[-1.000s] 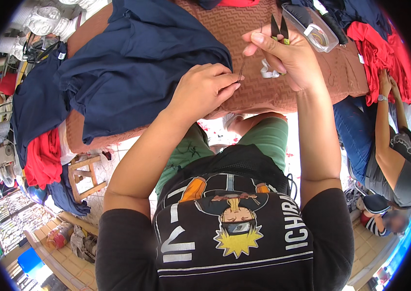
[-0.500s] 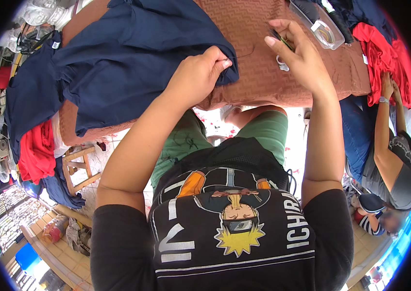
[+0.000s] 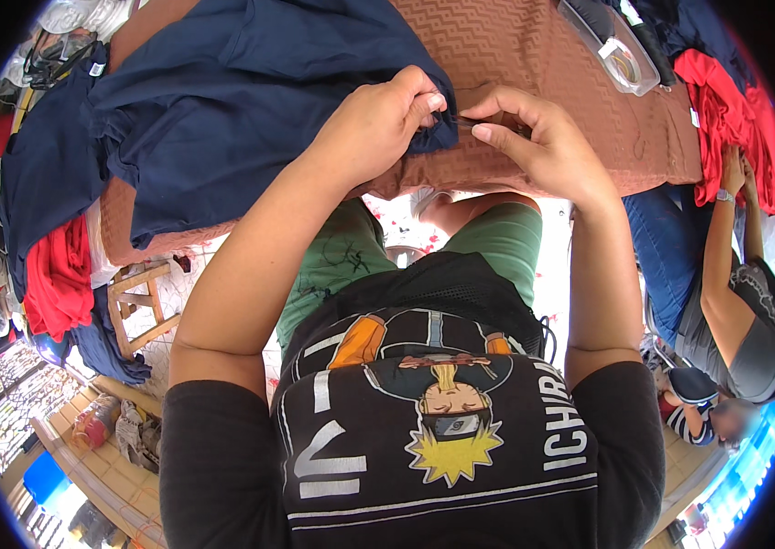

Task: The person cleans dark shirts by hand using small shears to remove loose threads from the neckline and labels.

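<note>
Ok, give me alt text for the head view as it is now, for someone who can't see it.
Seen from above, a person's left hand pinches the edge of a navy garment on a brown textured table cover, with the right hand close beside it at the same edge. Red clothes and a clear plastic container lie further right, near a seated person.

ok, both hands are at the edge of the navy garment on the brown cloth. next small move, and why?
Probably a small tug apart to pull the edge taut. The left hand pinches the navy garment at its corner, the right hand pinches something small right beside it, too hidden to name, and the fabric bunches between them on the brown tablecloth.
</note>
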`<state>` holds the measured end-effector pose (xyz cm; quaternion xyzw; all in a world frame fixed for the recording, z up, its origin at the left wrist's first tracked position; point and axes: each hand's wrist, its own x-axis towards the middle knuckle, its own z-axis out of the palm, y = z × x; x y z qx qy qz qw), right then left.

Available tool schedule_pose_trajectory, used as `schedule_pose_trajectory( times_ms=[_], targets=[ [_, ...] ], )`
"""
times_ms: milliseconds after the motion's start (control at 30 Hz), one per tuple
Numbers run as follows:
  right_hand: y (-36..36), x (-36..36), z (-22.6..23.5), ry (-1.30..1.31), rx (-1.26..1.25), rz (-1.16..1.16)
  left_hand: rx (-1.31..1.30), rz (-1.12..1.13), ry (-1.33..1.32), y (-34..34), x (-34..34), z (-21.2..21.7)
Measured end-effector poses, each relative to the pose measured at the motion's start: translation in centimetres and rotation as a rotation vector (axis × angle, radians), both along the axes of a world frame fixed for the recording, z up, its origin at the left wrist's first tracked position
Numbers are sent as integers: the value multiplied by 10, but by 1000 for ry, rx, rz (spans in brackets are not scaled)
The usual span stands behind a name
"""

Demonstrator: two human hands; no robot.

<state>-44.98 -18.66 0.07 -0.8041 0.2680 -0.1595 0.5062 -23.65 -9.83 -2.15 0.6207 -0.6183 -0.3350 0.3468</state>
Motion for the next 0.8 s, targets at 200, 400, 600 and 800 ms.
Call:
schedule_pose_trajectory(
  times_ms=[200,400,600,800],
  targets=[
    [0,9,-2,-28,-27,30,-17,-1,-8,1,-1,-1],
    [-1,13,4,13,-114,69,-38,-9,-25,1,-1,-1],
    [-4,11,8,51,-206,37,-32,-4,-35,-1,-2,0],
    [14,10,21,42,-446,-49,-47,176,107,-2,-8,2]
  ],
)
